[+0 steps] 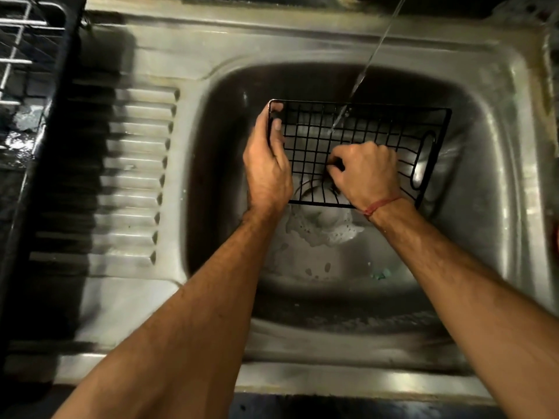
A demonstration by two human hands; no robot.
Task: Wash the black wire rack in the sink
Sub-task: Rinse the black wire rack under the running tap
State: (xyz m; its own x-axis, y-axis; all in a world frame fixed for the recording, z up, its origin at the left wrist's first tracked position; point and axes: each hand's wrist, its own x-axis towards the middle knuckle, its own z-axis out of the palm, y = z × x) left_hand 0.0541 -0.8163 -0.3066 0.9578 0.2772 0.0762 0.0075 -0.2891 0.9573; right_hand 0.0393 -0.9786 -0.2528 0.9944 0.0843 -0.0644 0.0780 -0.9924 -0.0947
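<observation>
So the black wire rack (357, 152) is held flat-ish inside the sink (496, 182) basin, up toward the far wall, with a thin stream of water (363, 77) landing on the grid near its far edge. Plenty of open basin is left on the near side, toward the person; less room is seen at the right, where the rack's handle loop (423, 161) sits near the basin wall. The ribbed drainboard (136, 176) is off to the left of the bowl, and a white wire dish rack (18, 49) is cut off at the top-left corner.

The left short edge of the rack is gripped by the left hand (267, 164): fingers wrapped round the frame, fingertips showing through on the grid side. The right hand (366, 173) is laid on top of the grid near the middle, fingers curled down tight onto the wires. Whether something small is pinched in there can't be told, since the fingertips are hidden under the knuckles. A red thread band (381, 205) is worn on that wrist.

Under the rack, the drain (311, 192) is only partly seen through the wires, with some foam (320, 228) spread just this side of it. A small greenish scrap (379, 273) on the basin floor is too blurry to identify. The tap itself is out of frame.
</observation>
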